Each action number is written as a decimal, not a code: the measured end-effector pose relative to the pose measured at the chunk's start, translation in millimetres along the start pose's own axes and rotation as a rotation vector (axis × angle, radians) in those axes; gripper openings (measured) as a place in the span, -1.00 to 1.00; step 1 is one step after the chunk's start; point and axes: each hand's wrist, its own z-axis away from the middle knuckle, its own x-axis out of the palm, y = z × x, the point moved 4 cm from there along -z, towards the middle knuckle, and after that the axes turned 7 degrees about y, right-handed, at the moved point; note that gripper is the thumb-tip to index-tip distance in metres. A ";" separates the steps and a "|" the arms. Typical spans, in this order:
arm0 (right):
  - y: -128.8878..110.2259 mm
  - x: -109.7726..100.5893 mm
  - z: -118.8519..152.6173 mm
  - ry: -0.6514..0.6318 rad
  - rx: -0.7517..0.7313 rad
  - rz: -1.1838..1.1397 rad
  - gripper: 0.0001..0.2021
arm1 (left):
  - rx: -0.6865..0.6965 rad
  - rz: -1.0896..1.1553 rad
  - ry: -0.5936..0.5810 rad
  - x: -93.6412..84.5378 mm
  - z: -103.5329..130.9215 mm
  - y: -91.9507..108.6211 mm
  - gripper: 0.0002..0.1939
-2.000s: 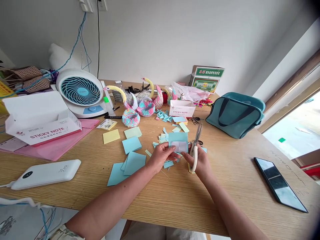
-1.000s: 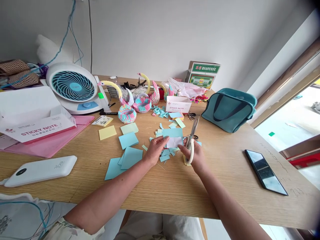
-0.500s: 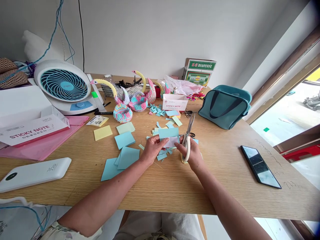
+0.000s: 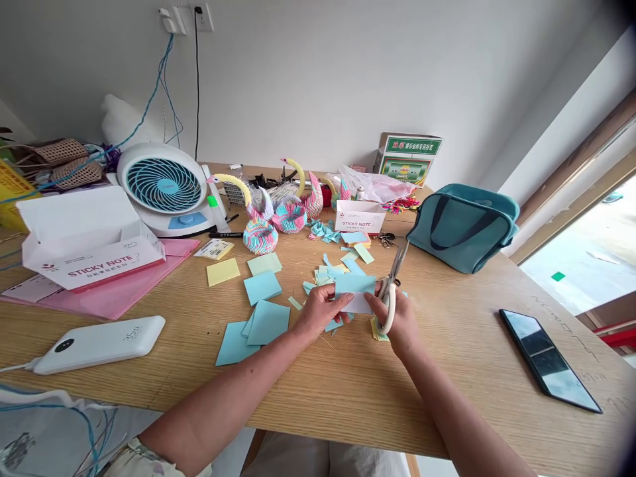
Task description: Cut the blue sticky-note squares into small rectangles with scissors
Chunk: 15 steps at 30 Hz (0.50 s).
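Between my hands is a blue sticky note (image 4: pixel 354 284), its lower part showing a pale whitish face. My left hand (image 4: pixel 318 314) pinches it at the left side, thumb in front. My right hand (image 4: pixel 401 323) has white-handled scissors (image 4: pixel 390 306) hooked in it, blades pointing up and away, while its thumb presses the note's right side. Blue paper strips (image 4: pixel 336 323) lie under the note, partly hidden by it. To the left of my left hand are loose blue sheets (image 4: pixel 269 323). A small yellow stack (image 4: pixel 378 330) sits below my right hand, partly covered.
Folded-paper swans (image 4: pixel 260 235) stand at the back, near a sticky note box (image 4: pixel 360 217). A fan (image 4: pixel 166 185), an open white box (image 4: pixel 106 255) and a power bank (image 4: pixel 102 343) are left. A teal bag (image 4: pixel 462 228) and a phone (image 4: pixel 549 361) are right.
My view has turned left and up, so everything sits farther right and lower. Both hands keep hold of the note and scissors; the note's pale part looks flatter.
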 end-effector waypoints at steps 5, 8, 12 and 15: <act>2.4 -2.2 -0.8 0.020 0.011 0.035 -0.69 | -0.067 0.066 -0.052 1.5 0.9 -0.1 -0.53; 0.7 -4.1 -0.7 0.043 0.007 0.037 -0.70 | -0.141 0.135 -0.091 0.7 0.5 -0.1 -0.51; -1.1 -5.0 -0.9 0.049 0.021 0.033 -0.69 | -0.226 0.218 -0.150 0.3 -0.6 -2.5 -0.48; -1.3 -5.5 -1.5 0.054 0.026 0.035 -0.69 | -0.277 0.294 -0.207 1.2 -2.2 -6.0 -0.47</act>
